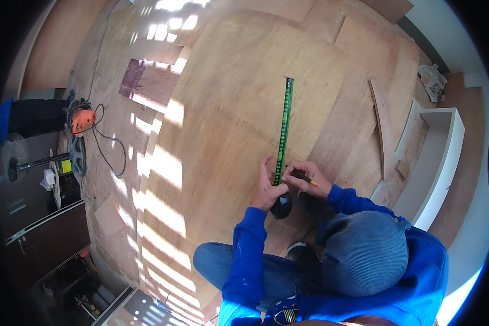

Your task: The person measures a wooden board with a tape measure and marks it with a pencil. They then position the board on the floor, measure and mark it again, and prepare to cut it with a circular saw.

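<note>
A tape measure with a black case (pixel 281 208) is in my left hand (pixel 267 190), whose fingers are closed round the case and the near end of the blade. Its green blade (pixel 284 127) is pulled out, lying away from me over a large plywood sheet (pixel 228 108). Right beside the case, my right hand (pixel 311 178) grips a dark pencil (pixel 305 178) with an orange end. The pencil's tip is close to the blade's edge; I cannot make out whether it touches the wood. My bent knee (pixel 364 252) in denim is near my right forearm.
A narrow wooden strip (pixel 383 127) and a white open box frame (pixel 440 157) lie at the right, near a crumpled plastic bag (pixel 432 81). At the left are an orange power tool (pixel 83 120) with a cable and a standing fan (pixel 16 157). A purple-stained board (pixel 146 81) lies beyond.
</note>
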Demonstrator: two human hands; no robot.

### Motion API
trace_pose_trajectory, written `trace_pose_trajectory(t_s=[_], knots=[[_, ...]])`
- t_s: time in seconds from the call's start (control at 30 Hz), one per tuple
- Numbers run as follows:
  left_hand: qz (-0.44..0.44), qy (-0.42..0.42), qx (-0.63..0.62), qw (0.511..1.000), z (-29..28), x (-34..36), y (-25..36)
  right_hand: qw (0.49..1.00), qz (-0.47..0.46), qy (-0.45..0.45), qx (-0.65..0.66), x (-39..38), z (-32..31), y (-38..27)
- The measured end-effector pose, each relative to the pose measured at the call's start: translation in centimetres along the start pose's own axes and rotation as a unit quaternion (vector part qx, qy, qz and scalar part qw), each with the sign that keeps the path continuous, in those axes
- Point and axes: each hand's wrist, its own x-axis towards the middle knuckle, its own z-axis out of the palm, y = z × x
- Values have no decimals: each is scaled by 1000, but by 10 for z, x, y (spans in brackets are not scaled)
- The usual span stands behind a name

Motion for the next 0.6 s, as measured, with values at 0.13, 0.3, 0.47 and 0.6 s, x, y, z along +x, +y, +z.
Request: trace_pose_trajectory(t_s=[0.13,0.3,0.47,0.6], knots=[[50,77,74,993,-15,0,5,997,23,63,-49,5,-22,1],[45,156,99,982,-44,-6,32,942,-141,237,-191,20,-64,-11],[1,236,-30,971,-23,8,47,951,-114,91,-273,-15,-59,-38],[29,184,-13,982,30,34,50,967,-81,-1,-241,-24,-18,-29]])
